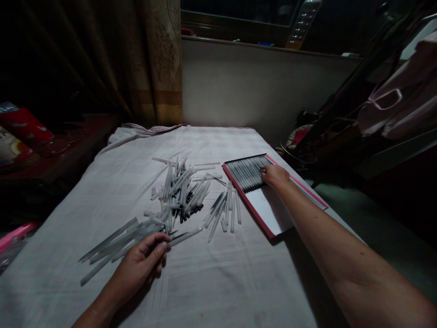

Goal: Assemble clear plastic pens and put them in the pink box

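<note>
My left hand point(148, 255) pinches a clear-barrelled pen point(186, 237) between thumb and fingers, its far end pointing right. Around it on the cloth lie a messy heap of clear pens and black caps point(184, 187) and some long, translucent sleeves point(111, 243). At the right, a shallow red-edged box point(251, 210) holds a tight row of dark pens point(244, 172) in its far part; white lining shows in the near part. My right hand point(276, 175) is over the row's right end, fingers closed on a dark pen end there. Its fingertips are partly hidden.
A smaller group of loose pen parts point(223, 209) lies between the heap and the box. The white cloth point(211, 282) covers the table. A curtain point(153, 59) hangs behind, a bottle point(303, 23) stands on the sill, and a red package point(25, 123) sits at left.
</note>
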A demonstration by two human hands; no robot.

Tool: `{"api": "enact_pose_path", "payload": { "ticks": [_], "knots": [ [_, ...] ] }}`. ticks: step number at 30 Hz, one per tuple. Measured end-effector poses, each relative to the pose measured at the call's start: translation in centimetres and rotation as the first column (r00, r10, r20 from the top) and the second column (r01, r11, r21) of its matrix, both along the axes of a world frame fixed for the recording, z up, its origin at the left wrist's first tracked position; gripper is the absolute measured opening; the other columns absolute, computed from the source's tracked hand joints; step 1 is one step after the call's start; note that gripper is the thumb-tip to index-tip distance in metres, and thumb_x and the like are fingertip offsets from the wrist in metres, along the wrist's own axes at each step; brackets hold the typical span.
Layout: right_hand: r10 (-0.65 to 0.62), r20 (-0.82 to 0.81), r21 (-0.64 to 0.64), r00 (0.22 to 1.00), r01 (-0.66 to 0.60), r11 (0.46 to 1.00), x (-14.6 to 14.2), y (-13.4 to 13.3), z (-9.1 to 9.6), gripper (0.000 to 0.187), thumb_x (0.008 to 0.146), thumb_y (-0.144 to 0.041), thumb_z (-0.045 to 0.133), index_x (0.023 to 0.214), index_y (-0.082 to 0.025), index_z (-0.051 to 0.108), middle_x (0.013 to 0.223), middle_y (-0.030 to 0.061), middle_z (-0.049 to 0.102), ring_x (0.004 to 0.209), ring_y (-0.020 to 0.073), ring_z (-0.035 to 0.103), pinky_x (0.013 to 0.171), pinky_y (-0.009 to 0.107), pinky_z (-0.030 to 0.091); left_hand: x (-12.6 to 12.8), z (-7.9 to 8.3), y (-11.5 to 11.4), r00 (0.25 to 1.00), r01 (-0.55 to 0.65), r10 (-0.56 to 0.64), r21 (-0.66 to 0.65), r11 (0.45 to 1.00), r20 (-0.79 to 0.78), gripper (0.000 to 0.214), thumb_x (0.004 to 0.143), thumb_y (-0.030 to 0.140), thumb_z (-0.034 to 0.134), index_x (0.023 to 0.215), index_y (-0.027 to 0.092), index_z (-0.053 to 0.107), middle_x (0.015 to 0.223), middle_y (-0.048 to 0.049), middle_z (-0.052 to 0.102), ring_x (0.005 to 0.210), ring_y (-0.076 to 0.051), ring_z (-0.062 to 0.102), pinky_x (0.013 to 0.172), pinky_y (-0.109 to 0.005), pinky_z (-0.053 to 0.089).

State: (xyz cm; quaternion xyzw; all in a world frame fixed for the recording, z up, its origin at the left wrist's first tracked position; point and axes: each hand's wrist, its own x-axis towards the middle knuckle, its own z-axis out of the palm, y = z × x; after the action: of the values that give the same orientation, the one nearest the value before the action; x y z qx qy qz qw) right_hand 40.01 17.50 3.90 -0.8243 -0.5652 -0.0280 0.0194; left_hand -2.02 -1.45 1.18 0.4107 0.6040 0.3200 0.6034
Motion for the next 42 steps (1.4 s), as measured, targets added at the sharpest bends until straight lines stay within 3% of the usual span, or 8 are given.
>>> {"api": "enact_pose_path", "payload": {
  "ticks": [5, 10, 14, 18, 23, 28, 37, 42],
  "knots": [
    [-0.012, -0.001, -0.041, 1.0, 0.012, 0.999, -0.6, -0.3, 0.2, 0.033, 0.092, -0.035, 0.056, 0.121, -0.035, 0.072, 0.125, 0.0063, 0.07, 0.112, 0.0272, 0.065, 0.086, 0.035, 0.05, -0.2, -0.1, 0.0, 1.0, 0.012, -0.012, 0.003, 1.0, -0.015, 0.057, 0.065, 0.066, 0.073, 0.098, 0.021, 0.06, 0.057, 0.0052, 0.053, 0.047, -0.011, 0.049, 0.038, -0.017, 0.029],
    [0.002, 0.01, -0.026, 1.0, -0.002, 1.0, -0.6, -0.7, 0.6, 0.036, 0.095, -0.032, 0.05, 0.123, -0.028, 0.071, 0.12, 0.0112, 0.071, 0.109, 0.0293, 0.066, 0.084, 0.036, 0.05, -0.4, -0.3, 0.0, 1.0, 0.016, -0.016, 0.012, 1.0, -0.014, 0.059, 0.065, 0.068, 0.073, 0.098, 0.021, 0.061, 0.058, 0.005, 0.053, 0.047, -0.011, 0.05, 0.038, -0.018, 0.029],
    [-0.01, 0.016, 0.069, 1.0, 0.009, 0.998, 0.3, -0.7, 0.8, 0.041, 0.097, -0.028, 0.043, 0.128, -0.022, 0.068, 0.123, 0.0156, 0.068, 0.109, 0.0305, 0.065, 0.087, 0.037, 0.05, -0.3, -0.5, -0.1, 1.0, 0.008, -0.008, 0.028, 1.0, 0.006, 0.058, 0.067, 0.068, 0.072, 0.098, 0.021, 0.061, 0.058, 0.0049, 0.054, 0.048, -0.01, 0.05, 0.041, -0.018, 0.032],
    [0.027, -0.014, 0.141, 1.0, -0.024, 0.99, 1.3, -0.5, -0.4, 0.049, 0.098, -0.036, 0.039, 0.139, -0.017, 0.057, 0.138, 0.0173, 0.058, 0.127, 0.0318, 0.053, 0.101, 0.043, 0.045, -0.3, -0.6, -0.1, 1.0, 0.007, -0.007, 0.033, 0.999, 0.009, 0.062, 0.066, 0.071, 0.072, 0.098, 0.02, 0.061, 0.059, 0.0046, 0.054, 0.049, -0.01, 0.05, 0.042, -0.019, 0.033],
    [0.11, -0.07, 0.005, 0.991, -0.11, 0.994, 1.1, -0.3, -2.5, 0.061, 0.1, -0.049, 0.028, 0.153, -0.02, 0.038, 0.159, 0.0165, 0.035, 0.145, 0.0329, 0.034, 0.113, 0.056, 0.031, -0.4, -0.5, 0.0, 1.0, 0.029, -0.029, 0.038, 0.999, -0.004, 0.063, 0.065, 0.073, 0.071, 0.099, 0.021, 0.061, 0.058, 0.0049, 0.053, 0.048, -0.011, 0.049, 0.04, -0.018, 0.032],
    [0.121, -0.081, -0.115, 0.989, -0.13, 0.985, 0.8, 0.0, -3.1, 0.063, 0.101, -0.052, 0.019, 0.155, -0.022, 0.034, 0.163, 0.0149, 0.026, 0.149, 0.0307, 0.026, 0.115, 0.056, 0.026, -0.1, -0.2, 0.1, 1.0, 0.016, -0.016, 0.008, 1.0, -0.004, 0.059, 0.064, 0.07, 0.073, 0.096, 0.021, 0.061, 0.055, 0.0053, 0.051, 0.046, -0.011, 0.048, 0.037, -0.018, 0.027],
    [0.148, -0.074, -0.077, 0.986, -0.154, 0.985, 0.5, -0.1, -2.9, 0.063, 0.101, -0.051, 0.021, 0.154, -0.019, 0.035, 0.16, 0.0159, 0.033, 0.147, 0.0306, 0.03, 0.115, 0.055, 0.029, -0.3, -0.7, 0.1, 1.0, 0.018, -0.018, 0.026, 1.0, 0.021, 0.057, 0.066, 0.066, 0.073, 0.098, 0.021, 0.061, 0.057, 0.0054, 0.053, 0.047, -0.01, 0.05, 0.039, -0.018, 0.032],
    [0.131, -0.074, 0.066, 0.989, -0.127, 0.99, -0.3, -0.6, -1.8, 0.057, 0.101, -0.045, 0.029, 0.149, -0.019, 0.044, 0.157, 0.0162, 0.039, 0.142, 0.0318, 0.04, 0.113, 0.054, 0.033, -0.5, -0.9, 0.1, 0.999, 0.032, -0.032, 0.022, 0.999, 0.022, 0.058, 0.066, 0.067, 0.073, 0.099, 0.021, 0.059, 0.057, 0.0056, 0.054, 0.045, -0.009, 0.048, 0.036, -0.016, 0.028]
  ]
}}
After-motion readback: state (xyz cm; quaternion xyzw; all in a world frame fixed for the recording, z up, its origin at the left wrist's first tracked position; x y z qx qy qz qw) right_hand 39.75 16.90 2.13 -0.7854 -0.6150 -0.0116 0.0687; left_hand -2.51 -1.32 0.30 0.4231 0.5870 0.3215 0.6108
